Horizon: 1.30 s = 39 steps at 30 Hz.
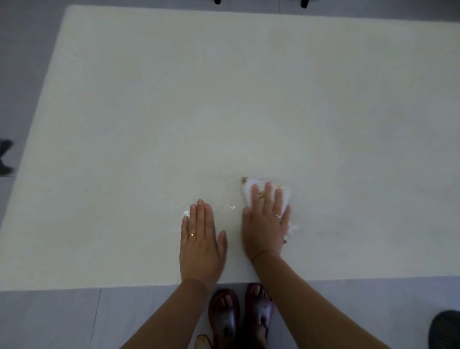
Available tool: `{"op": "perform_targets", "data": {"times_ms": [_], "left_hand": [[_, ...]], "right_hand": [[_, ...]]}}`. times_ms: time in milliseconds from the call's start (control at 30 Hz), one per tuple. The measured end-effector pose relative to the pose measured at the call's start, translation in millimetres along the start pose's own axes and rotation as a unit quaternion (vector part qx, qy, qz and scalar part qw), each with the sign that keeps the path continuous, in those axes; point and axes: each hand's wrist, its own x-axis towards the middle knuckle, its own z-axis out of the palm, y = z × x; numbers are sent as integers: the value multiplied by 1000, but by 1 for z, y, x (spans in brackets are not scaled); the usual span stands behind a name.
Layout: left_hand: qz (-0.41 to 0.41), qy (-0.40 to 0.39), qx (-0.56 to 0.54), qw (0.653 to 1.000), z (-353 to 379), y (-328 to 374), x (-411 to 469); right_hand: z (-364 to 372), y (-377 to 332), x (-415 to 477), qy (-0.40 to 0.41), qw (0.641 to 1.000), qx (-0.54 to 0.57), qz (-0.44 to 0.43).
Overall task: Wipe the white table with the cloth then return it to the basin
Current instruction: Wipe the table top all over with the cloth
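1. Nearest the camera, a person in dark red open-toed sandals stands on the grey tiled floor at the near edge of the table, both bare forearms reaching forward over it.

2. The left hand, a thin gold ring on one finger, lies flat on the tabletop with fingers straight and together, holding nothing; it appears to serve as a brace.

3. Just beside it, the right hand presses a small white cloth with tan marks against the surface, fingers stretched flat over it rather than curled round it. The cloth lies bunched under the fingertips, near the front edge.

4. Wet glints show between the two hands.

5. Beyond, the broad white rectangular table stretches away, and dark furniture legs stand past its far edge.

6. By these signs the wiping step is in hand. The next move calls for steady downward pressure while the cloth is swept outward over the far and side areas. The basin is out of view, so the return is not yet begun.
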Motion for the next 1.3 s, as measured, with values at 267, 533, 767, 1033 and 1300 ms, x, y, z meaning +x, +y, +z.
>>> {"op": "perform_targets", "data": {"times_ms": [267, 533, 767, 1033, 1300], "left_hand": [[1, -3, 9, 1000, 0, -1, 1], [-6, -3, 7, 1000, 2, 1, 0], [-16, 15, 5, 1000, -4, 9, -2], [42, -15, -18, 999, 13, 65, -10], [34, -14, 2, 999, 21, 68, -12]], "right_hand": [[0, 39, -22, -7, 983, -63, -174], [10, 14, -47, 6, 1000, -7, 3], [-6, 69, -58, -22, 960, -115, -255], [0, 67, -66, 18, 999, -16, 43], [-21, 158, -63, 0, 982, -92, -166]]}}
